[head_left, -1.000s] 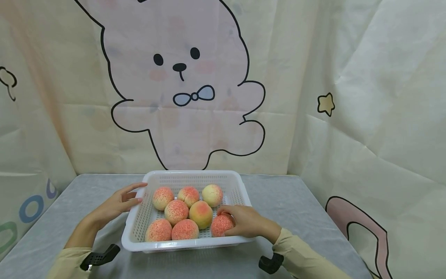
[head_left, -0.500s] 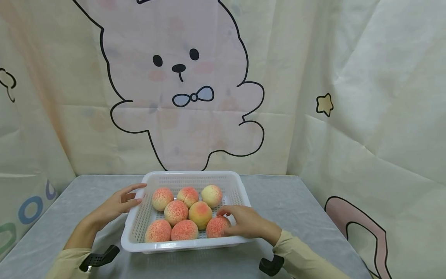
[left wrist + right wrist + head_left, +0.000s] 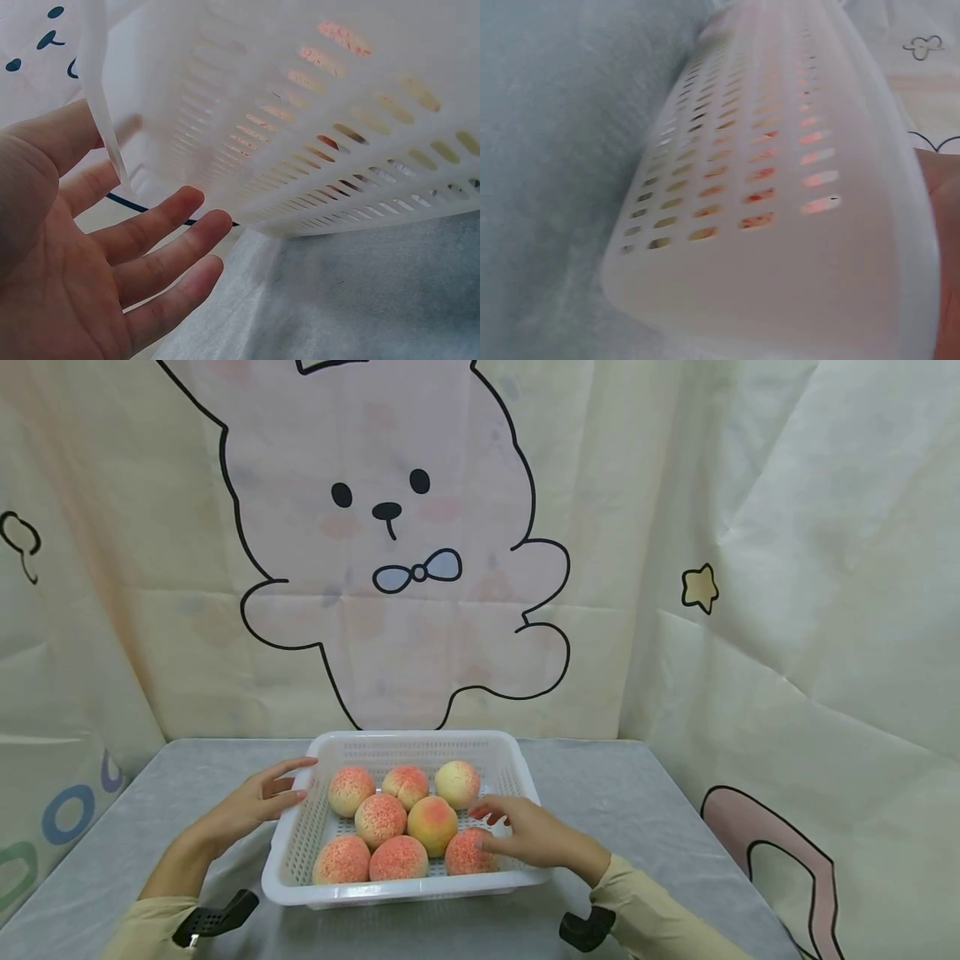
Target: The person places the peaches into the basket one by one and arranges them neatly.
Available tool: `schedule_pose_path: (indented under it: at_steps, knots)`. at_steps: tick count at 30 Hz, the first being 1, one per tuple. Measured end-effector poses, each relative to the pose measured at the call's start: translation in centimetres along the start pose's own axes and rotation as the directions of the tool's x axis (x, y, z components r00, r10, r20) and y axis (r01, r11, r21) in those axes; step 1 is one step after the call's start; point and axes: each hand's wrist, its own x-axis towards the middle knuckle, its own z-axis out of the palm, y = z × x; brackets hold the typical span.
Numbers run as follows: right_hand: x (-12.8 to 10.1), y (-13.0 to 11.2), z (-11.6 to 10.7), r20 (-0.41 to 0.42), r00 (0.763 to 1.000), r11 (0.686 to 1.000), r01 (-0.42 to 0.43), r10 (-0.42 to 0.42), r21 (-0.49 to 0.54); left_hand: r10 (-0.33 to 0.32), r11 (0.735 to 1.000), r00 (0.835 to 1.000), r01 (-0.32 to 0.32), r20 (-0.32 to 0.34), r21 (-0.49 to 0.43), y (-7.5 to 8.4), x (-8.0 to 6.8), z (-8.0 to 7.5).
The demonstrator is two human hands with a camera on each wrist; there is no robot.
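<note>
Several peaches lie in a white perforated plastic basket [image 3: 405, 892]. My right hand [image 3: 543, 833] hovers over the basket's right side with relaxed, parted fingers. Its thumb is at the right edge of the red front-right peach [image 3: 469, 852], while the other fingertips are off it; whether the thumb touches cannot be told. At the left rim rests my left hand [image 3: 243, 808]; thumb and index finger lie on the rim. In the left wrist view, the left hand's other fingers [image 3: 176, 240] extend loosely outside the basket wall. The right wrist view shows mostly the basket's outer wall [image 3: 780, 292].
A grey cloth-covered table [image 3: 600, 793] bears the basket. Behind it hangs a cream curtain [image 3: 592, 485] printed with a large pink cartoon animal. A plain sheet [image 3: 810, 568] borders the right side. Black wrist mounts [image 3: 217, 917] sit beside both sleeves.
The red peach in the front-right corner has shifted slightly left, beside the yellowish peach. My right fingers have let go of it and spread. The left hand has stayed at the rim.
</note>
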Motion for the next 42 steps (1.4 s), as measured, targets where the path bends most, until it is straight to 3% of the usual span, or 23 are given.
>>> schedule_pose_path:
  at_steps: [8,16,31,42]
  knots:
    - [0.3,0.0,-0.8,-0.057,0.997,0.993,0.064,-0.059,0.102,0.023,1.000,1.000,-0.023,0.003,-0.013,-0.1,-0.1,0.0]
    - [0.6,0.3,-1.9,-0.160,0.987,0.984,0.061,-0.034,0.167,0.017,1.000,1.000,-0.017,0.001,-0.006,-0.1,-0.2,0.0]
    - [0.4,2.3,-3.4,-0.377,0.926,0.948,0.133,-0.015,0.290,0.020,1.000,1.000,-0.020,0.005,-0.004,-0.2,0.1,-0.1]
    - [0.4,4.3,-3.2,-0.461,0.887,0.902,0.183,0.020,0.390,0.018,1.000,1.000,-0.018,0.000,0.005,-0.1,0.1,-0.1]
